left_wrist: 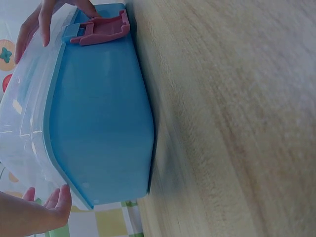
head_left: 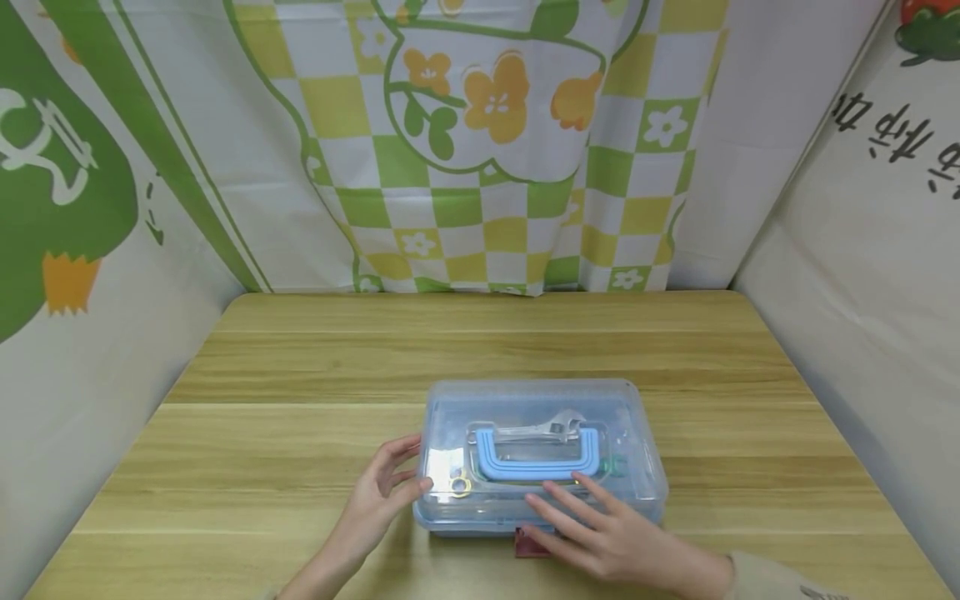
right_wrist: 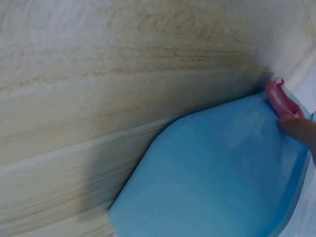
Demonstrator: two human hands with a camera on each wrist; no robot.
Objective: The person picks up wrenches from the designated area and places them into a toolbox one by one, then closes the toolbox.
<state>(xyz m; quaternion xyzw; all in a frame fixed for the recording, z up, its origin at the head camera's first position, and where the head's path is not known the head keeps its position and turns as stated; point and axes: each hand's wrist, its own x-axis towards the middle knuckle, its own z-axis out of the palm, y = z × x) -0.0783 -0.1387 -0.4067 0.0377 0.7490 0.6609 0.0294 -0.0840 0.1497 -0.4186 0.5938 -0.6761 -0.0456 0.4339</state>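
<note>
A storage box (left_wrist: 103, 123) with a blue base and clear lid (head_left: 532, 396) sits on the table, its lid down. A light blue handle (head_left: 536, 471) lies flat on top. Through the lid show an adjustable wrench (head_left: 532, 429), a yellow ring-shaped item (head_left: 460, 483) and something green (head_left: 613, 465). My left hand (head_left: 382, 492) is at the box's left end, thumb on the lid edge, fingers loosely bent alongside. My right hand (head_left: 600, 533) spreads its fingers over the lid's front; its thumb (right_wrist: 298, 129) touches the dark red latch (right_wrist: 284, 101), which juts from the front wall.
The wooden table (head_left: 300, 433) extends around the box. A patterned cloth (head_left: 480, 225) hangs at its back edge, and printed white sheets (head_left: 862, 275) stand along both sides.
</note>
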